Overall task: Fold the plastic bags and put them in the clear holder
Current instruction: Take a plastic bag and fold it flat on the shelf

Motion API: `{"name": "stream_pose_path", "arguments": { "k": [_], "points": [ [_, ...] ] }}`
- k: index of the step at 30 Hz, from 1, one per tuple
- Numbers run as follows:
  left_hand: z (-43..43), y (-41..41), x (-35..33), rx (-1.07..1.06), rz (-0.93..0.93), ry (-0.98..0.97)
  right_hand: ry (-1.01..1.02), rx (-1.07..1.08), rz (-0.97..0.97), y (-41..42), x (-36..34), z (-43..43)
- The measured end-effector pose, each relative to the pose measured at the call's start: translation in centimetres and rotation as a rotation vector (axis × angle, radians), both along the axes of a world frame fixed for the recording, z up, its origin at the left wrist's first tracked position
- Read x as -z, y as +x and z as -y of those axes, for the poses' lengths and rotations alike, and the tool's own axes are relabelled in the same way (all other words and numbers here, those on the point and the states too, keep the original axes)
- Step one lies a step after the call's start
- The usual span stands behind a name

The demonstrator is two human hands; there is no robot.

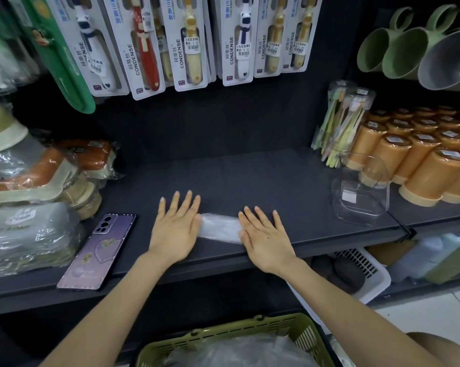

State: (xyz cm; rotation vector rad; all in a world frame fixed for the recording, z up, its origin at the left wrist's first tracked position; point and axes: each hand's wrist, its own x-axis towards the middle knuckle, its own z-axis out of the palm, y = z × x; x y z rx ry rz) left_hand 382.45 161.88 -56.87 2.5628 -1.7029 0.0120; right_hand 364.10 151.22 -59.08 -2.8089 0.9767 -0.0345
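On the dark grey shelf board [250, 176] in front of me lies a folded clear plastic bag [219, 228], flattened into a short crosswise strip near the front edge. My left hand [174, 229] lies palm down at the strip's left end, fingers straight and slightly spread, its thumb side touching the plastic. My right hand [266, 239] lies the same way at the right end, fingers straight and fanned, thumb resting on the bag. Both hands are flat and wide, curled round nothing. Only the middle part of the strip shows between them.

The clear plastic holder [361, 192], a boxy see-through tub with a white label on its side, stands on the same shelf well to the right of my right hand. Just behind it are rows of orange plastic cups [419, 165] with cream rims, and a clear cylinder of pastel toothbrushes [340, 123].

A purple smartphone [99, 250] lies face down on the shelf to the left of my left hand, apart from it. Carded toothbrush packs [189, 43] hang on the back wall above.

Below the shelf, close to me, an olive-green slotted plastic basket [223, 331] holds crumpled clear plastic bags [239, 350].
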Motion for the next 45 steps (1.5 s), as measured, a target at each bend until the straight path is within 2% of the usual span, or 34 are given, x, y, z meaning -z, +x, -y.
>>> {"name": "stream_pose_path", "arguments": {
  "k": [3,5,7,10,17,18,20,22,23,24,27,29,31,33,36,38,40,43,45],
  "points": [
    [2.3,-3.2,-0.8,0.166,-0.035,-0.078,0.000,0.002,0.005,0.0,-0.1,-0.1],
    [3.4,-4.3,0.1,0.236,-0.081,-0.013,0.014,0.004,0.001,0.0,-0.4,-0.2],
    [3.5,-4.1,1.0,0.239,-0.144,0.059,0.023,0.000,-0.018,-0.1,-0.8,-0.3],
    [2.8,-3.3,1.6,0.239,-0.209,0.062,0.024,-0.003,-0.038,-0.1,-0.7,-0.3],
    [3.0,-3.3,1.8,0.220,-0.152,0.111,0.047,0.101,-0.050,-3.7,-0.4,1.7],
    [3.0,-3.4,1.9,0.217,-0.149,0.108,0.049,0.157,0.004,-3.9,-0.4,1.5],
    [3.0,-3.4,1.8,0.214,-0.148,0.104,0.024,0.339,0.239,-3.5,-0.5,0.7],
    [3.0,-3.4,1.9,0.210,-0.149,0.112,-0.174,0.438,0.417,-2.6,-0.4,-0.5],
    [3.0,-3.4,1.9,0.209,-0.155,0.116,-0.246,0.465,0.436,-2.2,-0.5,-0.9],
    [3.0,-3.4,1.9,0.205,-0.163,0.115,-0.241,0.495,0.424,-1.8,-0.5,-1.1],
    [2.9,-3.3,1.7,0.193,-0.228,0.078,-0.023,0.606,0.348,-0.9,-1.5,-1.4],
    [2.8,-3.2,1.6,0.173,-0.307,0.037,0.028,0.624,0.342,-0.6,-1.5,-1.1],
    [2.7,-3.2,1.5,0.162,-0.368,0.000,0.054,0.621,0.375,-0.4,-1.5,-1.1],
    [2.5,-3.2,1.4,0.151,-0.445,-0.064,0.108,0.591,0.497,-0.4,-1.7,-1.2],
    [2.2,-2.8,0.6,0.052,-0.708,-0.247,0.301,0.517,0.699,-1.1,-2.5,-1.0],
    [2.1,-2.2,-0.2,0.008,-0.740,-0.285,0.377,0.416,0.760,-1.7,-3.5,-0.4],
    [2.2,-1.8,-1.4,0.023,-0.744,-0.243,0.405,0.299,0.748,-2.3,-4.8,0.5],
    [2.1,-2.0,-4.0,0.092,-1.023,-0.165,0.419,0.136,0.683,-2.9,-7.4,1.6],
    [2.0,-2.3,-5.2,0.138,-1.115,-0.126,0.413,0.057,0.657,-3.0,-9.5,2.1]
  ]
}}
